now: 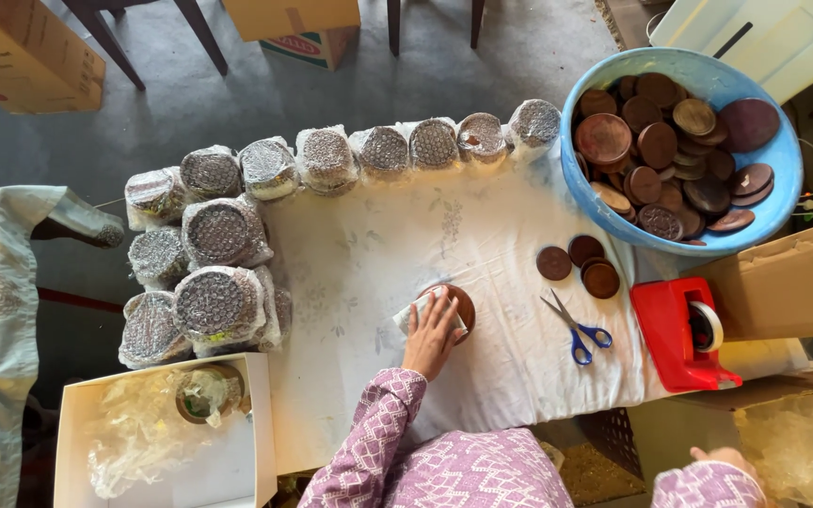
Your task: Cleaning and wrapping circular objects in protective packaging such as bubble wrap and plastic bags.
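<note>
Round stacks wrapped in clear bubble film point(220, 233), lined along the far edge and piled at the left end of the white cloth. Open white cardboard box point(254, 423) at near left, crumpled clear plastic inside. Plain brown cardboard cartons: far left point(21, 52), far centre with a red-and-white label point(298, 42), right point(792, 282).

blue basin point(775, 212) | scissors point(576, 329) | red tape dispenser point(675, 334) | white box point(237, 461)

L hand point(432, 331) on disc point(455, 306) mid-cloth point(378, 254) | wrapped stacks point(214, 235) left & behind | basin point(772, 160) back-right | scissors point(574, 329) right of disc, tape dispenser point(687, 331) beyond | R hand point(722, 459) near edge
</note>
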